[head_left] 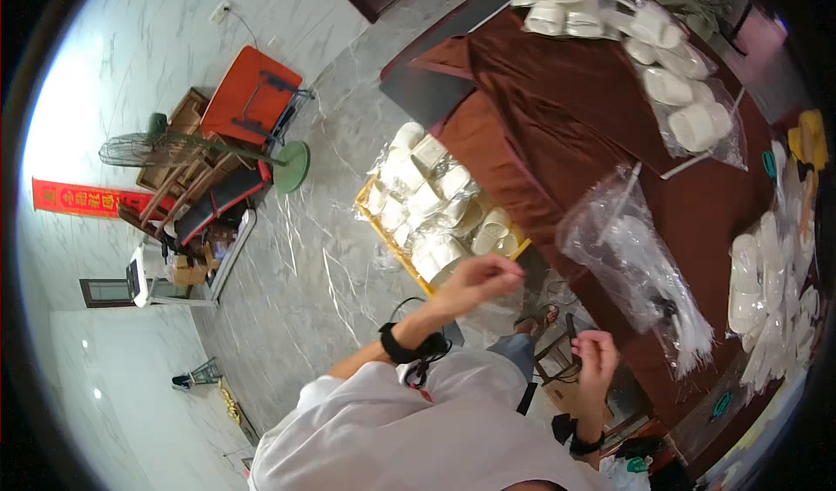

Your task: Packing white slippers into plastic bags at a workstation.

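My left hand point(479, 284) hovers over the near edge of a yellow crate point(407, 267), its fingers curled together. Whether anything is in them is hidden. White slippers point(424, 199) in clear plastic fill the crate. Beside the brown-covered table point(670, 221), my right hand point(596, 358) is raised with bent, closed fingers. A dark narrow bar point(571, 327) shows at its fingertips; I cannot tell whether the hand grips it. A clear plastic bag point(623, 247) with thin white strips point(692, 338) lies on the table close to that hand.
Bagged white slippers point(579, 19) line the table's far edge, and loose white slippers point(756, 282) are heaped at the right. Teal scissors point(721, 405) lie near the table's close corner. A green fan point(292, 167) and a folded orange table point(252, 90) stand on the floor at left.
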Tool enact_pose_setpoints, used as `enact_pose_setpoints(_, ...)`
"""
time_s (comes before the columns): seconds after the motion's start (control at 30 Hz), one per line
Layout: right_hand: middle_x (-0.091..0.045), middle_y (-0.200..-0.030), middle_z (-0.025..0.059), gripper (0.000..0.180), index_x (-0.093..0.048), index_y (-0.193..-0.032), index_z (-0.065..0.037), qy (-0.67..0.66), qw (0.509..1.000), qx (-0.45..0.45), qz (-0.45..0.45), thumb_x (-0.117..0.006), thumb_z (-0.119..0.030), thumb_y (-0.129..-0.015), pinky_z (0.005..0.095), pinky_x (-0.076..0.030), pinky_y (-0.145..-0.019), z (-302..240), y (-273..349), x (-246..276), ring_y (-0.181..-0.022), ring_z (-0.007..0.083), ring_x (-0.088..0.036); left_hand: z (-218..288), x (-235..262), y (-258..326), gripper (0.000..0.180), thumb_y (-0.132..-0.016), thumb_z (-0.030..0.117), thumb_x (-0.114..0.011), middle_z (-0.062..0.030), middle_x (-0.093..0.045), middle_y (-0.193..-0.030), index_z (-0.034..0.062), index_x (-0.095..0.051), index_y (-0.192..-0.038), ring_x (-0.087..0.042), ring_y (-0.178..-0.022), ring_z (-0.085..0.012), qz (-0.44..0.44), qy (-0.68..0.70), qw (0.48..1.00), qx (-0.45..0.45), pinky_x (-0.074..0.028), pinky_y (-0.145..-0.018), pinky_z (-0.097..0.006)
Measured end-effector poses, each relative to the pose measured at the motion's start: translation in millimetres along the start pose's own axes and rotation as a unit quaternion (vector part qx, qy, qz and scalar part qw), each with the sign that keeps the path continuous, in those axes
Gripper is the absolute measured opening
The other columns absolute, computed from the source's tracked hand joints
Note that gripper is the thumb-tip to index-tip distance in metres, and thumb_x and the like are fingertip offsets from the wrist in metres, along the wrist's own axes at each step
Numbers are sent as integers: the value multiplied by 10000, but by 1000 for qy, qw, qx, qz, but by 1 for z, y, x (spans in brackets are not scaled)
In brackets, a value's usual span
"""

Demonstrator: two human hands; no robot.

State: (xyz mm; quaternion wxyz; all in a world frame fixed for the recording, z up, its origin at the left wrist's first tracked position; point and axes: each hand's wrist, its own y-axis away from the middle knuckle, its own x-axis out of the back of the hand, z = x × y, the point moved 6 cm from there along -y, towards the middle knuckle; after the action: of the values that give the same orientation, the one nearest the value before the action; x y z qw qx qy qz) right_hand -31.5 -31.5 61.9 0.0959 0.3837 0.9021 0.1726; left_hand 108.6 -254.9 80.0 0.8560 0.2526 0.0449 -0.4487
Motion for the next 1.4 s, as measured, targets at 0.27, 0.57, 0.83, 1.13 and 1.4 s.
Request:
enact_pose_setpoints(0.27,-581,-872,12,108,-569,-967,-16,26,991,-65,-113,-531,-107,-921,217,-466,-699,131,-60,-251,-791,82,-564,-141,385,55,182,-857,135,-592,-46,-639,-841,31,-597,-1007,-618,-758,-134,365,-102,925,24,-489,-685,-264)
enact_pose_setpoints(0.57,-546,-1054,111,400,-501,-1158,6,211,964,-47,-155,-649,-192,-843,303,-444,-842,338,-206,-393,-949,183,-528,-217,645,-40,599,-775,347,-668,-214,-584,-1064,44,-439,-1239,-578,-975,-321,415,-414,809,48,-470,-810,-417)
enact_pose_setpoints(0.83,-37,-1474,291,1278,48,-1389,119,314,918,-236,-62,-741,-558,-644,363,-128,-1125,436,-311,-428,-1389,333,-55,-234,726,-134,1169,-580,714,-686,-338,-232,-1379,21,-229,-1404,-231,-1285,-479,424,-504,743,118,-254,-1039,-542)
enact_pose_setpoints(1.13,-52,-1474,272,1296,71,-1407,68,171,962,-213,-2,-773,-534,-629,408,-135,-1116,461,-347,-437,-1378,345,-92,-273,724,-203,1069,-586,675,-693,-171,-279,-1438,93,-294,-1389,-217,-1293,-457,346,-506,770,176,-247,-1039,-556)
enact_pose_setpoints(1.4,-253,-1445,186,1031,-139,-1420,40,100,979,-172,-31,-715,-473,-737,350,-234,-1076,451,-342,-438,-1308,281,-287,-292,702,-189,888,-623,478,-776,-259,-417,-1267,-27,-387,-1241,-455,-1141,-387,361,-406,830,122,-431,-907,-433)
